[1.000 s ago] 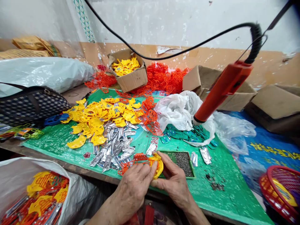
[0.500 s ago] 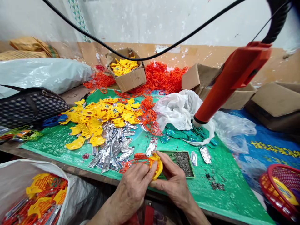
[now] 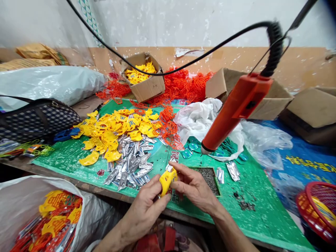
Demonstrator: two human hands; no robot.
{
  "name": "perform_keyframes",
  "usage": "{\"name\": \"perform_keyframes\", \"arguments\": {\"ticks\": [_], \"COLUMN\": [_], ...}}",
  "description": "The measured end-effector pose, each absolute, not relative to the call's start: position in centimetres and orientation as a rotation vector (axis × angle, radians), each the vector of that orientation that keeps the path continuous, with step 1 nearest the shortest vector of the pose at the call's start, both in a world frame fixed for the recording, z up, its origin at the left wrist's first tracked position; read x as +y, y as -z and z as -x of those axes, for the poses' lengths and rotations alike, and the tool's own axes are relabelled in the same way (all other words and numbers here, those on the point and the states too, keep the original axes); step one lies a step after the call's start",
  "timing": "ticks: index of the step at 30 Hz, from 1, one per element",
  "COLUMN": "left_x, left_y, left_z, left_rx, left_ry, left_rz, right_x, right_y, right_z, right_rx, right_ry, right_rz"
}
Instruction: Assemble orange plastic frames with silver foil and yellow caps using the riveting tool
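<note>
A curved yellow plastic piece is held in front of me over the table edge. My left hand grips its lower left side between thumb and fingers. Against its right side rest the bent fingers and thumb of my right hand. A silver strip shows just beyond the yellow piece; whether the two touch I cannot tell. Behind my right hand is a green tray of small dark screws, partly covered. An orange-red electric screwdriver hangs tilted, tip down-left, above the green pieces.
Yellow pieces and silver strips are heaped left on the green tabletop. White plastic and green pieces lie behind. A sack stands lower left, a red basket right. Cardboard boxes line the back.
The orange-red plastic frame beside the yellow piece is no longer visible at my hands. The yellow piece has turned and moved slightly left. The hanging screwdriver has swung left and down.
</note>
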State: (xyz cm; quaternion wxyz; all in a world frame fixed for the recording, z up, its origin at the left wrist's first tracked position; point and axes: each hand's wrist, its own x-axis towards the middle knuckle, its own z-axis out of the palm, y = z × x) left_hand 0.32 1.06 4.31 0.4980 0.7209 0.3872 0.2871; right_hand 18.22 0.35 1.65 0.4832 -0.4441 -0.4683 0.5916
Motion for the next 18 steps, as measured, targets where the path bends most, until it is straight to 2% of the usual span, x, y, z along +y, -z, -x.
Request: {"name": "perform_keyframes", "arguments": {"ticks": [5,9,13,18], "left_x": [1.4,1.7,2.0,3.1], "left_y": [-3.9,-2.8,-1.9,-1.2], "left_z": [-0.1,-0.3,-0.2,0.7], "left_rx": [0.915,0.929,0.899,0.834], "left_ry": [-0.646,-0.625,-0.602,-0.521], "left_rz": [-0.807,-0.475,-0.427,-0.693], "right_x": [1.0,0.8,0.6,0.2], "right_y": [-1.8,-1.2,-0.6,-0.5], "right_z": [-17.5,-17.0,-17.2,-17.6], "right_rx": [-1.094,-1.216,-1.309,-1.486], "right_ry": [-1.479,-1.337,-1.226,-1.017], "right_rz": [1.097,1.276,1.385,1.507]}}
